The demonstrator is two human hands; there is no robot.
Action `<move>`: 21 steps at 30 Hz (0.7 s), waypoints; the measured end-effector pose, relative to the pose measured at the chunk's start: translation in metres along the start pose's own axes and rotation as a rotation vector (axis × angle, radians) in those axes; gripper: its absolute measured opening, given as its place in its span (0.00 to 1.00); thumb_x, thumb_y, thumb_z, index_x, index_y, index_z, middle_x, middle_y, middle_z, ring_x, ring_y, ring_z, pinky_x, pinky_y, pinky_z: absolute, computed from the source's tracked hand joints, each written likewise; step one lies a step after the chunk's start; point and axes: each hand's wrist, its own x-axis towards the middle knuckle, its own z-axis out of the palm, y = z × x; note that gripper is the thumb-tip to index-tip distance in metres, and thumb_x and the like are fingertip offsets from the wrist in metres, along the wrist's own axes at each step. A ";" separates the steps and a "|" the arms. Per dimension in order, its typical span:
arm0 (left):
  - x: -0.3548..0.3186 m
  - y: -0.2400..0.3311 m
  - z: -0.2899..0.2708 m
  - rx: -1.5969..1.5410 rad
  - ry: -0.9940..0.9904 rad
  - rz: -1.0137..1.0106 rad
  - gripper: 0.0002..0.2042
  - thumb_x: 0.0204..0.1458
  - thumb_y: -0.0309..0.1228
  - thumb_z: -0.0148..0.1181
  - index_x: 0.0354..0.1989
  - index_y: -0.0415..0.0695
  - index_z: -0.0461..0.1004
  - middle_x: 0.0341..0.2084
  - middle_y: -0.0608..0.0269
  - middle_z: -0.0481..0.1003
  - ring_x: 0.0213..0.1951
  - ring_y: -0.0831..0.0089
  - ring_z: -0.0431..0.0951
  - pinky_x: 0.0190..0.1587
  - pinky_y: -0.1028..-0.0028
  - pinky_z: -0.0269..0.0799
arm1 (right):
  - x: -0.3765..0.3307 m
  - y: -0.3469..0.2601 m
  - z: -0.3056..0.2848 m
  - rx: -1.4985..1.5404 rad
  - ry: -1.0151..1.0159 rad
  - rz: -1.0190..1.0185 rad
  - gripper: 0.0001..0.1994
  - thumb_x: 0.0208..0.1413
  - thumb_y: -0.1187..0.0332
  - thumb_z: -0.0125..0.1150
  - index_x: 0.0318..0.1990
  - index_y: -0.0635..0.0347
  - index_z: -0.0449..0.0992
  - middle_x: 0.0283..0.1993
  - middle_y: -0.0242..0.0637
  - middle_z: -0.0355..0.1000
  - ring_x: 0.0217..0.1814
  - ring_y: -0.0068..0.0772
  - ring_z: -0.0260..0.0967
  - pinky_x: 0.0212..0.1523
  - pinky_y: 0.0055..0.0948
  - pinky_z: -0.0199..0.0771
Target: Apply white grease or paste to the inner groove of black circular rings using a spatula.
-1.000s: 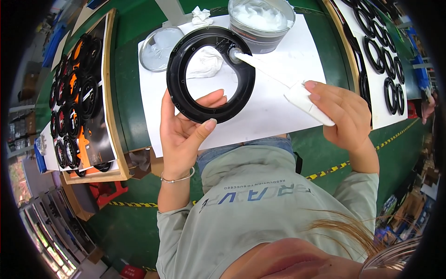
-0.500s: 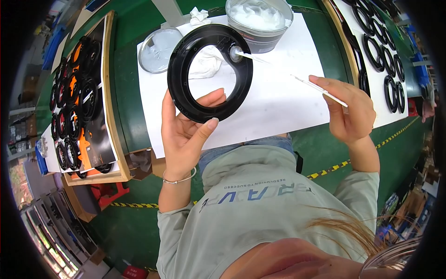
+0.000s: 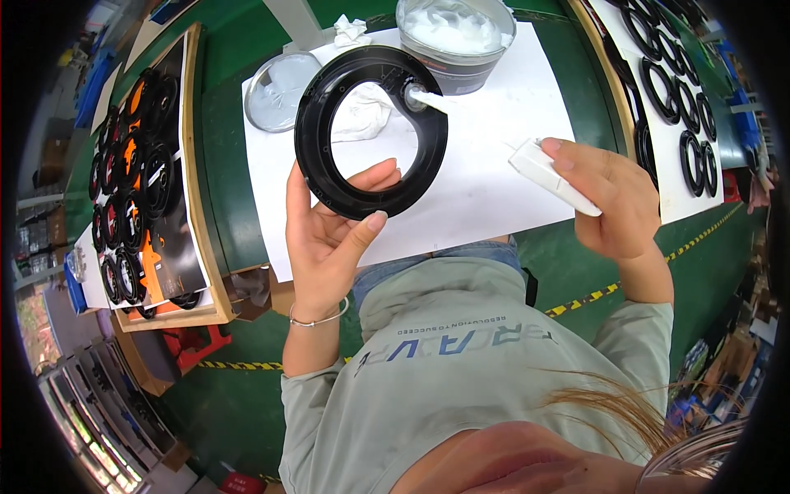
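Above a white sheet (image 3: 494, 173), a black ring (image 3: 314, 136) is held up at a tilt. The left hand (image 3: 322, 239) grips its lower edge, thumb in front, fingers behind and visible through the opening. The right hand (image 3: 617, 198) is closed on the handle of a white tool (image 3: 555, 179), apart from the ring; a white tip (image 3: 429, 100) shows at the round recess, ring's upper right. Any link between tip and handle is lost against the sheet. A crumpled cloth (image 3: 362, 117) appears through the opening. Beyond are a tub (image 3: 457, 78) of white paste (image 3: 453, 31), a shallow round lid (image 3: 284, 90) and a crumpled tissue (image 3: 351, 31).
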 end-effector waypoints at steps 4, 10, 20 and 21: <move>-0.001 0.000 -0.001 -0.005 -0.005 0.005 0.37 0.47 0.12 0.52 0.63 0.41 0.38 0.46 0.35 0.68 0.50 0.53 0.71 0.51 0.65 0.70 | 0.001 -0.003 0.000 -0.006 -0.039 -0.042 0.13 0.43 0.85 0.50 0.40 0.68 0.69 0.36 0.49 0.75 0.35 0.43 0.75 0.31 0.28 0.75; -0.001 -0.001 -0.002 -0.010 0.005 0.006 0.38 0.47 0.12 0.52 0.63 0.42 0.38 0.46 0.35 0.68 0.50 0.53 0.71 0.52 0.64 0.69 | 0.000 0.000 -0.003 0.053 -0.071 0.028 0.12 0.43 0.84 0.54 0.39 0.69 0.70 0.35 0.49 0.75 0.35 0.44 0.76 0.32 0.27 0.75; -0.001 -0.001 -0.002 0.011 -0.007 0.007 0.38 0.47 0.12 0.52 0.63 0.41 0.38 0.47 0.35 0.68 0.50 0.53 0.71 0.52 0.64 0.69 | -0.016 0.009 0.005 0.151 0.107 0.399 0.07 0.50 0.80 0.56 0.37 0.69 0.73 0.30 0.40 0.74 0.25 0.24 0.69 0.26 0.17 0.66; -0.001 -0.001 -0.002 0.004 -0.007 0.005 0.38 0.46 0.12 0.52 0.63 0.41 0.38 0.47 0.35 0.68 0.50 0.53 0.71 0.52 0.65 0.69 | -0.018 0.012 0.007 0.282 0.142 0.492 0.07 0.52 0.77 0.56 0.38 0.70 0.72 0.28 0.36 0.72 0.26 0.20 0.67 0.26 0.16 0.65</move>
